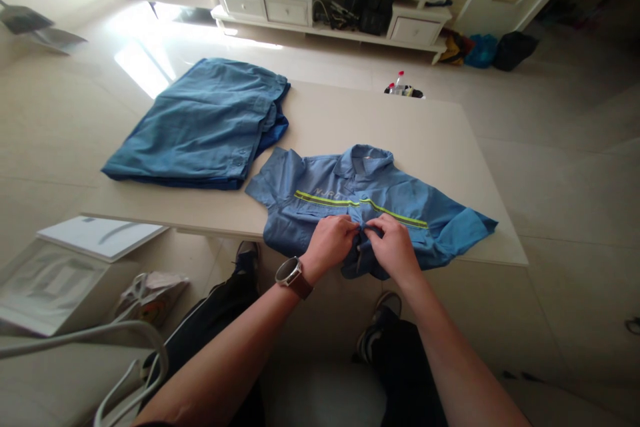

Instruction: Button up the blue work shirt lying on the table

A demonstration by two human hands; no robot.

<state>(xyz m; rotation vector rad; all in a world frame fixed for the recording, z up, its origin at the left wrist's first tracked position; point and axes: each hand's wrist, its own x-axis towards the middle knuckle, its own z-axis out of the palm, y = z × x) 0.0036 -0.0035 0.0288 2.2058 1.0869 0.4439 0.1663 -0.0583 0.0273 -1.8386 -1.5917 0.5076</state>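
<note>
Buttoning step: my left hand (327,240) and right hand (395,248) pinch, fingers narrow, the front placket of the blue cotton work shirt with yellow-green reflective stripe (400,197), flat at the beige table's (450,140) near edge; next needs aligning the following button.

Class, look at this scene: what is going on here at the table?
A person sits at a pale table with a blue work shirt laid out front up, collar away from them. The left hand and right hand pinch the shirt's front together below its yellow reflective stripe. Folded blue garments lie to the left.
</note>
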